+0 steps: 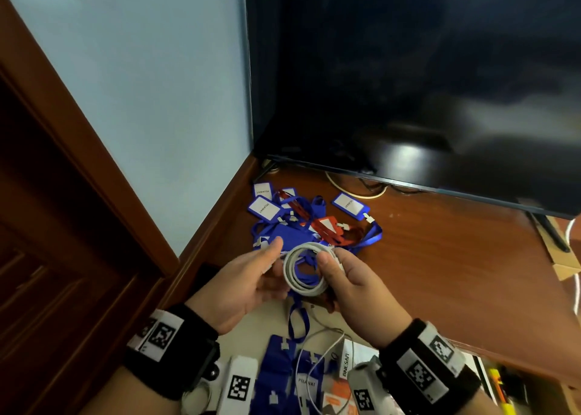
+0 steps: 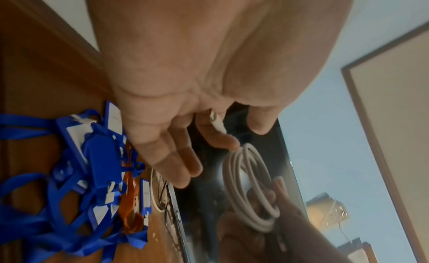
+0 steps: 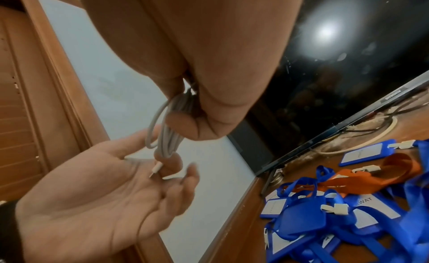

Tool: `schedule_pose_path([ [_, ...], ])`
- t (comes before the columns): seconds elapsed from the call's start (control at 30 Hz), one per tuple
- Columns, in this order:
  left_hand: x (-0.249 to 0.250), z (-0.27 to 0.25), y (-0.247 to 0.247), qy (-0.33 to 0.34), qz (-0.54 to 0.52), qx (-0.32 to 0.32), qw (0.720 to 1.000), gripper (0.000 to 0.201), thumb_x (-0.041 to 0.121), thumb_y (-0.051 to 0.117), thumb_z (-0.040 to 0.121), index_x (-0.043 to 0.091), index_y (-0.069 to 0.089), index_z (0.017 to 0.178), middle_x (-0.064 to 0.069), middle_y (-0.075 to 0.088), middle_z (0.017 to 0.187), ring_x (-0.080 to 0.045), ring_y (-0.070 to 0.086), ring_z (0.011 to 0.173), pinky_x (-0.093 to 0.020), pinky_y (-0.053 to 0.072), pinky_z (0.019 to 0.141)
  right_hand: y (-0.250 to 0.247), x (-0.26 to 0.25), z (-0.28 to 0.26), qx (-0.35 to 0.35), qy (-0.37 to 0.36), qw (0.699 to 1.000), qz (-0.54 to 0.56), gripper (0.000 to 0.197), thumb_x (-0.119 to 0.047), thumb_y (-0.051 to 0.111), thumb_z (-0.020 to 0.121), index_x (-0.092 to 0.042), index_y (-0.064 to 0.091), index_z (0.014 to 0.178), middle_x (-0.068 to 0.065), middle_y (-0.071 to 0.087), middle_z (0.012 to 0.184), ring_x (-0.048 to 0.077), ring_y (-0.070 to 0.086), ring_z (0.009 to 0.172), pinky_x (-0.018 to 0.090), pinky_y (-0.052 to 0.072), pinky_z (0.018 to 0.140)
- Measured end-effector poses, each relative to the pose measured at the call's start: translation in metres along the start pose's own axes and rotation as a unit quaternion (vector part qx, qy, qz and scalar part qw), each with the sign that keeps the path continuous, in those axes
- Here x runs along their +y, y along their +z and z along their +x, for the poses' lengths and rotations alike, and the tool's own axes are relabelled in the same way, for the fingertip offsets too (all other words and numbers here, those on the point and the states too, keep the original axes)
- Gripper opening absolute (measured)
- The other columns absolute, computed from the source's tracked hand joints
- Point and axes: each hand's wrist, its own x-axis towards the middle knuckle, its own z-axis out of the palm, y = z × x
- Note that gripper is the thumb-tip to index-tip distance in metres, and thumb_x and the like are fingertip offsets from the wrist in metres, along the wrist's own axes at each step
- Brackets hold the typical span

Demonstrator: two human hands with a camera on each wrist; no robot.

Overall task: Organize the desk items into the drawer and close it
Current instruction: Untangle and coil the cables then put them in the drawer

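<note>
In the middle of the head view, the right hand (image 1: 349,276) pinches a coiled white cable (image 1: 303,271) between thumb and fingers. The left hand (image 1: 242,284) is beside it, palm up, fingers loose and straight, touching the cable's plug end. Behind them, blue and orange badge holders (image 1: 301,219) lie piled on the brown desk (image 1: 440,257). The drawer (image 1: 314,383) sits at the bottom, open.

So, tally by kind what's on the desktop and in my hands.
Cable coil: 1
TV: 1
Lanyard pile: 1
Cream cable under the TV: 1
Total: 4
</note>
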Motion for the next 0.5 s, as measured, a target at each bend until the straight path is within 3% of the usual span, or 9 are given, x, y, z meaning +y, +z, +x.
schedule_pose_path([
  [0.07, 0.001, -0.002, 0.008, 0.050, 0.048, 0.005, 0.998, 0.058, 0.044, 0.062, 0.092, -0.006, 0.063, 0.120, -0.018, 0.076, 0.110, -0.028, 0.074, 0.105, -0.047, 0.058, 0.100, 0.003, 0.002, 0.002, 0.007, -0.001, 1.000, 0.015, 0.047, -0.063, 0.049, 0.098, -0.017, 0.060, 0.095, 0.013, 0.059, 0.072, 0.026, 0.054, 0.061, 0.044, 0.047, 0.059],
  [0.13, -0.002, -0.003, 0.015, 0.084, 0.067, 0.031, 0.994, 0.055, 0.036, 0.069, 0.089, -0.009, 0.058, 0.118, -0.017, 0.077, 0.109, -0.029, 0.075, 0.108, -0.053, 0.058, 0.099, 0.004, 0.005, 0.003, 0.016, 0.009, 1.000, 0.023, 0.057, -0.072, 0.050, 0.091, -0.018, 0.062, 0.105, 0.024, 0.065, 0.086, 0.038, 0.060, 0.069, 0.054, 0.054, 0.066],
  [0.23, -0.008, 0.001, 0.021, 0.132, 0.111, 0.070, 0.983, 0.047, 0.039, 0.071, 0.092, -0.002, 0.058, 0.114, -0.013, 0.078, 0.104, -0.027, 0.076, 0.103, -0.054, 0.060, 0.095, 0.003, 0.008, 0.002, 0.041, 0.013, 0.999, 0.010, 0.064, -0.075, 0.047, 0.088, -0.016, 0.062, 0.107, 0.024, 0.066, 0.089, 0.031, 0.062, 0.070, 0.058, 0.054, 0.067],
  [0.33, -0.012, 0.003, 0.031, 0.180, 0.179, 0.117, 0.960, 0.043, 0.052, 0.059, 0.095, 0.010, 0.059, 0.107, -0.005, 0.077, 0.093, -0.019, 0.075, 0.090, -0.044, 0.062, 0.085, 0.003, 0.011, 0.001, 0.055, 0.013, 0.998, 0.004, 0.062, -0.076, 0.046, 0.091, -0.017, 0.060, 0.103, 0.019, 0.067, 0.092, 0.039, 0.065, 0.083, 0.062, 0.054, 0.075],
  [0.43, -0.010, 0.002, 0.045, 0.222, 0.189, 0.171, 0.941, 0.041, 0.051, 0.046, 0.101, 0.011, 0.054, 0.102, -0.004, 0.071, 0.078, -0.016, 0.070, 0.073, -0.030, 0.059, 0.067, 0.005, 0.009, -0.002, 0.071, -0.005, 0.997, -0.021, 0.056, -0.072, 0.045, 0.093, -0.019, 0.059, 0.097, 0.015, 0.063, 0.085, 0.031, 0.060, 0.075, 0.060, 0.052, 0.072],
  [0.5, -0.010, 0.004, 0.050, 0.243, 0.174, 0.200, 0.933, 0.036, 0.050, 0.043, 0.102, 0.014, 0.051, 0.102, -0.011, 0.069, 0.078, -0.025, 0.068, 0.070, -0.036, 0.057, 0.062, 0.006, 0.006, -0.005, 0.076, -0.018, 0.997, -0.028, 0.056, -0.072, 0.044, 0.093, -0.019, 0.060, 0.099, 0.013, 0.066, 0.088, 0.030, 0.062, 0.078, 0.059, 0.052, 0.074],
])
